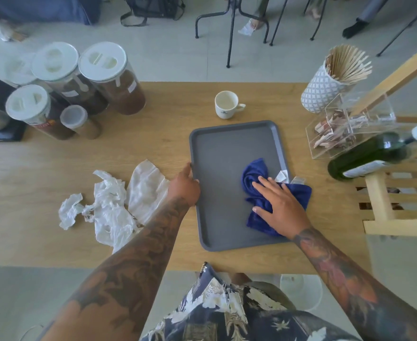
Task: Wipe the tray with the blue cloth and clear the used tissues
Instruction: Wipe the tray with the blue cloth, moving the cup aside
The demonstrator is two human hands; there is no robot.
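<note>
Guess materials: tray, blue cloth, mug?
Tray: likely moulded plastic, matte grey, rounded rim, no shine; coated metal is possible.
Blue cloth: soft fabric, probably microfibre or terry; it bunches into folds and has sewn labels.
Mug: glazed ceramic by its look, glossy white with a small print.

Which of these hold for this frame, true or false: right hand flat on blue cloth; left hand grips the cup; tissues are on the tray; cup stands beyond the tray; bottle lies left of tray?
1. The right hand presses flat on the blue cloth. True.
2. The left hand grips the cup. False: it holds the tray by its left rim.
3. The used tissues lie on the tray. False: they lie on the table, left of it.
4. The cup stands beyond the tray's far edge. True.
5. The green bottle is left of the tray. False: it is to the right.
</note>
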